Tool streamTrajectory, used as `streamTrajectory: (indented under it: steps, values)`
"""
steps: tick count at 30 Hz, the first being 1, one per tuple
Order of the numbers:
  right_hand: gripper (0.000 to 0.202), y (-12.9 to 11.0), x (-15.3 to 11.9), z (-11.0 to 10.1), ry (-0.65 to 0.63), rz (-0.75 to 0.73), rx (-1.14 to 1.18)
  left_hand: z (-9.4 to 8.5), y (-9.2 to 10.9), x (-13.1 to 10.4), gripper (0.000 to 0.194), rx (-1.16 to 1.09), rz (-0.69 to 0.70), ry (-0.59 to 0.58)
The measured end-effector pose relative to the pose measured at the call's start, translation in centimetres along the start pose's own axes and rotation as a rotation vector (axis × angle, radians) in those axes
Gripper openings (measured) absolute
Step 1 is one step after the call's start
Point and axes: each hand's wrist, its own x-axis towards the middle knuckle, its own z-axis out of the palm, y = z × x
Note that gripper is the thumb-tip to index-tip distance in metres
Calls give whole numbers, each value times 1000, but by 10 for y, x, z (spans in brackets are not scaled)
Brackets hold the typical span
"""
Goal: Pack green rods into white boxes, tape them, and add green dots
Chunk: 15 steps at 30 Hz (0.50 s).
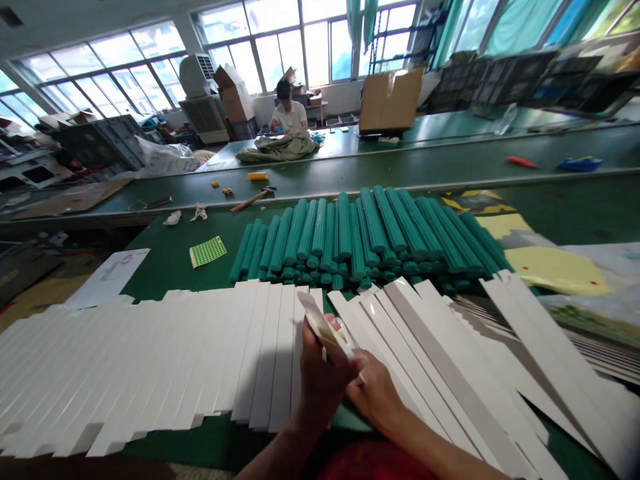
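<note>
Both of my hands meet at the near middle of the green table, over the white strips. My left hand is wrapped round a narrow white carton, whose end tilts up and away from me. At the carton's lower right side, my right hand pinches its edge. To the left lies a wide row of overlapping flat white cartons. More long white cartons lie fanned out to the right. Just beyond is a pile of ribbed green rods.
A green sticker sheet and white paper lie at left. Beyond the rods are a hammer, a yellow roll and a red tool. A cardboard box stands farther back. Another person sits across the tables.
</note>
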Motion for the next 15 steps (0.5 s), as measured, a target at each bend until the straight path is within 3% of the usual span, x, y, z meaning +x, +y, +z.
streamTrajectory:
  steps: [2, 5, 6, 8, 11, 13, 15]
  values:
    - [28, -1, 1, -4, -115, -121, -15, -5, -2, -3, 75, 89, -17, 54]
    - [22, -1, 17, -24, -428, -252, 17, -12, 0, 2, 67, 215, -50, 89]
    - [18, 0, 28, -33, -430, -269, 1, -14, 2, 6, 64, 246, -41, 97]
    - [19, 2, 57, -51, -224, -319, -127, -15, 6, 12, 60, 289, 4, 120]
    - [46, 7, 111, -69, 147, -410, -492, -12, 8, 18, 56, 331, 64, 167]
    - [60, 12, 144, -74, 202, -399, -717, -7, 4, 20, 60, 345, 81, 194]
    - [57, 19, 169, -74, 170, -398, -862, -3, -3, 20, 65, 338, 104, 212]
